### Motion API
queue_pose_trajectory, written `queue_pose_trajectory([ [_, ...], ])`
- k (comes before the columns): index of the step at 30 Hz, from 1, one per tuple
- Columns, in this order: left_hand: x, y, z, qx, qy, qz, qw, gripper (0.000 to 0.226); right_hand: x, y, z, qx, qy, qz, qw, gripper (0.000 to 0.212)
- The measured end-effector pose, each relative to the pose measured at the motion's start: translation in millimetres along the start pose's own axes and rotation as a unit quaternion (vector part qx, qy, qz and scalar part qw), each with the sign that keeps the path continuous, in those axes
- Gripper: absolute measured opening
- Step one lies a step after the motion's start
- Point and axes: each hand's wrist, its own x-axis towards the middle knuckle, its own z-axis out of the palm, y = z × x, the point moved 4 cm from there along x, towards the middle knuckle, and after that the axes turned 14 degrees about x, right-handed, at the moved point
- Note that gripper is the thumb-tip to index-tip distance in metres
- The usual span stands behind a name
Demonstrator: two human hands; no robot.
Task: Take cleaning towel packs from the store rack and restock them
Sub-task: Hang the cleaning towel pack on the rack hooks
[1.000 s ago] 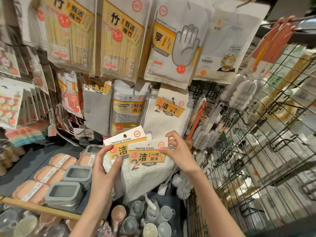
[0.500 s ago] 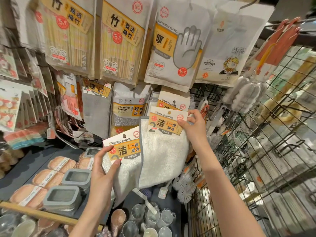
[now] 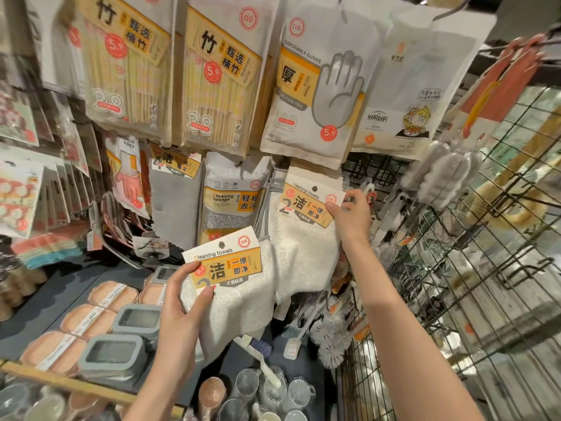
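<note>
Store rack (image 3: 358,165) at twelve o'clock regains one cleaning towel pack (image 3: 306,226).
Right hand (image 3: 349,217), risen since a second ago, pinches its card by the hook; left hand (image 3: 179,311) at six o'clock grips the second pack (image 3: 230,278), unhung.

white towel pack (image 3: 239,287) with orange label, grey tubs (image 3: 113,357)

A black wire grid rack (image 3: 473,268) fills the right side. A dark shelf (image 3: 60,287) with a wooden front edge (image 3: 69,382) sits lower left. Lighting is dim and warm
</note>
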Motion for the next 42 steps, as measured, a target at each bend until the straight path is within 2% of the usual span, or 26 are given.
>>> queue_pose_trajectory([
  [4, 1, 0, 1, -0.008, -0.001, 0.001, 1.000, 0.040, 2, 0, 4, -0.006, 0.008, -0.015, 1.000, 0.035],
  [9, 2, 0, 0, -0.019, -0.001, 0.003, 1.000, 0.038, 2, 2, 9, -0.041, -0.033, -0.048, 0.997, 0.020],
  [13, 2, -2, 1, -0.019, 0.001, 0.003, 1.000, 0.038, 1, 3, 11, -0.069, -0.067, -0.058, 0.994, 0.021],
  [17, 1, -1, 3, -0.017, 0.002, 0.005, 1.000, 0.039, -4, 3, 11, -0.070, -0.092, -0.030, 0.993, 0.032],
  [21, -2, 1, 5, -0.008, 0.001, 0.012, 1.000, 0.042, -11, 1, 10, -0.121, -0.107, 0.000, 0.987, 0.044],
  [24, -4, 5, 7, -0.002, 0.000, 0.022, 1.000, 0.042, -16, -1, 8, -0.154, -0.090, -0.001, 0.984, 0.047],
  [28, -9, 9, 8, 0.008, -0.006, 0.026, 1.000, 0.041, -35, -8, 4, -0.115, -0.034, -0.060, 0.991, 0.037],
  [31, -9, 7, 8, 0.028, -0.005, 0.036, 0.999, 0.041, -62, -9, 13, -0.050, -0.108, -0.056, 0.991, 0.033],
  [36, -7, 12, 17, 0.048, -0.015, 0.062, 0.997, 0.038, -107, 12, 28, -0.007, -0.330, 0.044, 0.943, 0.059],
  [38, -5, 10, 20, 0.030, -0.027, 0.051, 0.998, 0.039, -113, 25, 28, 0.014, -0.347, 0.058, 0.936, 0.063],
  [42, -5, 9, 29, 0.040, -0.055, 0.048, 0.997, 0.040, -114, 29, 19, 0.033, -0.328, 0.044, 0.943, 0.068],
])
